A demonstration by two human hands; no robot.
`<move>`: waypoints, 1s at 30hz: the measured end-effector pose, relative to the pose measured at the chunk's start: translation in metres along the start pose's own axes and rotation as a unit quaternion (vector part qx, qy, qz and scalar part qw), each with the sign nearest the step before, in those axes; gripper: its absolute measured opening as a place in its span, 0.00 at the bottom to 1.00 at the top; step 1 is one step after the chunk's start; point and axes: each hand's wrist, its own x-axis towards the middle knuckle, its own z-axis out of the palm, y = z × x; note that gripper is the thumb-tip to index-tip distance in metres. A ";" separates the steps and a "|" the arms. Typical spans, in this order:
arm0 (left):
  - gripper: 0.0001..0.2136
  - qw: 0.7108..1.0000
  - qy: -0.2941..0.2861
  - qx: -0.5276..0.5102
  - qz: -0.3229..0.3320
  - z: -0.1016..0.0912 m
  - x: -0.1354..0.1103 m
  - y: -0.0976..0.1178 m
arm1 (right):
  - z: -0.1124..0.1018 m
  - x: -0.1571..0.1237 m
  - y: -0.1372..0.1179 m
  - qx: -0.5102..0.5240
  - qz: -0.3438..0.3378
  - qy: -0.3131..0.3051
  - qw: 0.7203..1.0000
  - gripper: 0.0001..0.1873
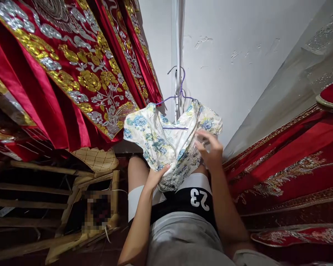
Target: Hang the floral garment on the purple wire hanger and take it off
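A white garment with blue and green flowers hangs on a purple wire hanger, whose hook is caught on a white pipe on the wall. My left hand grips the garment's lower edge, fingers closed round the bunched cloth. My right hand is at the garment's right side near the shoulder, fingers curled and pinching the fabric. My legs in black shorts marked 23 are below.
Red robes with gold and silver embroidery hang close on the left. More red embroidered cloth lies on the right. A white wall is ahead. A wooden chair with a quilted cushion stands lower left.
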 end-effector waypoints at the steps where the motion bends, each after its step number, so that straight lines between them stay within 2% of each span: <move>1: 0.38 1.000 0.002 0.003 0.000 0.002 -0.001 0.000 | 0.011 -0.018 0.005 0.033 0.071 0.024 0.997 0.14; 2: 0.39 1.000 0.007 0.006 0.001 0.003 -0.001 0.000 | 0.023 -0.034 0.011 0.057 0.132 0.025 0.989 0.17; 4: 0.40 1.000 0.009 0.012 0.008 0.005 -0.001 0.001 | 0.044 -0.056 0.021 0.100 0.191 -0.118 0.969 0.21; 6: 0.40 1.000 0.007 0.017 0.019 0.004 -0.001 0.004 | 0.057 -0.065 0.026 0.113 0.198 -0.234 0.945 0.23; 8: 0.39 0.999 -0.002 0.022 0.028 0.002 -0.002 0.006 | 0.061 -0.064 0.026 0.095 0.191 -0.272 0.938 0.23; 11: 0.37 0.999 -0.010 0.027 0.035 0.000 -0.003 0.006 | 0.060 -0.060 0.021 0.053 0.193 -0.279 0.939 0.19; 14: 0.36 0.999 -0.023 0.031 0.030 -0.002 -0.002 0.004 | 0.058 -0.061 0.018 0.031 0.213 -0.256 0.943 0.15; 17: 0.36 0.999 -0.015 0.040 0.029 -0.003 -0.001 0.001 | 0.058 -0.063 0.022 0.066 0.215 -0.231 0.947 0.17; 18: 0.36 0.998 0.017 0.051 0.035 -0.001 -0.002 -0.001 | 0.058 -0.063 0.024 0.094 0.216 -0.224 0.946 0.18; 20: 0.37 0.982 0.140 0.096 0.080 0.005 -0.005 -0.006 | 0.059 -0.062 0.025 0.156 0.235 -0.206 0.937 0.18; 22: 0.39 0.937 0.261 0.165 0.163 0.018 -0.011 -0.013 | 0.061 -0.062 0.025 0.207 0.273 -0.189 0.920 0.15; 23: 0.39 0.915 0.286 0.200 0.202 0.025 -0.013 -0.018 | 0.061 -0.062 0.023 0.227 0.291 -0.186 0.911 0.14; 24: 0.37 0.903 0.278 0.230 0.233 0.032 -0.015 -0.022 | 0.062 -0.063 0.021 0.243 0.305 -0.191 0.901 0.14; 25: 0.31 0.902 0.244 0.249 0.254 0.039 -0.015 -0.026 | 0.062 -0.063 0.019 0.256 0.316 -0.201 0.891 0.13; 28: 0.09 0.913 0.122 0.237 0.307 0.050 -0.009 -0.033 | 0.060 -0.063 0.015 0.272 0.331 -0.224 0.876 0.14; 30: 0.06 0.905 0.087 0.216 0.356 0.051 -0.003 -0.032 | 0.057 -0.053 0.015 0.282 0.337 -0.198 0.876 0.14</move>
